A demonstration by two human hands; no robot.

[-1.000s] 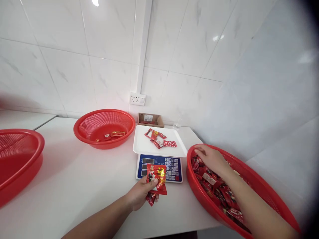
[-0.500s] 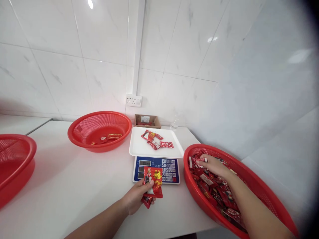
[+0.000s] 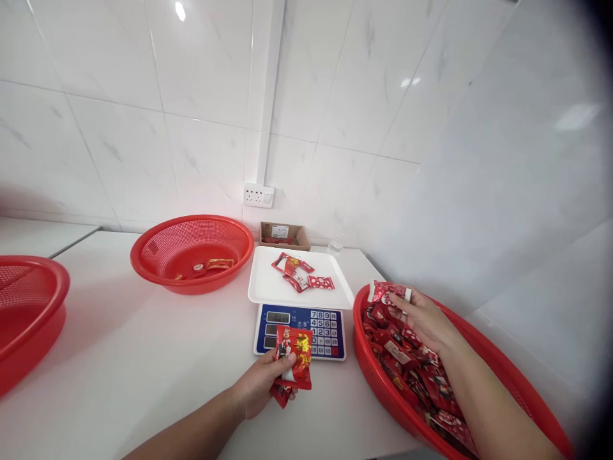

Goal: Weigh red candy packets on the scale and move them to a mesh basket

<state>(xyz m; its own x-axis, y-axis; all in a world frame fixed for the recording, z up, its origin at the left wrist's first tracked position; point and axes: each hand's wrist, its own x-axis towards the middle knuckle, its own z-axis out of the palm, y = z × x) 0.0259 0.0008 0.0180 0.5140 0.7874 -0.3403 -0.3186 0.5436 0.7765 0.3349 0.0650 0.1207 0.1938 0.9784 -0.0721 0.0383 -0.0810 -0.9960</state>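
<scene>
My left hand (image 3: 263, 383) is closed on red candy packets (image 3: 297, 358), in front of the blue keypad of a digital scale (image 3: 328, 342). Several red packets (image 3: 297, 282) lie on the scale's white tray (image 3: 268, 291). At the right, my right hand (image 3: 426, 319) pinches a red and white packet (image 3: 385, 294) above the far left part of a big red basket (image 3: 383, 390). That basket holds a heap of red wrapped packets (image 3: 407, 367). My right forearm crosses over the heap and hides part of it.
A red basket (image 3: 191, 286) with a few packets stands at the back left. Another red basket (image 3: 33, 354) is cut off at the left edge. Behind the scale are a small cardboard box (image 3: 299, 239) and a clear plastic item (image 3: 335, 243), near the wall socket (image 3: 258, 195).
My right hand has risen out of the heap with a red and white packet, now clearly visible in its fingers. My left hand still holds its packets, slightly lower in view.
</scene>
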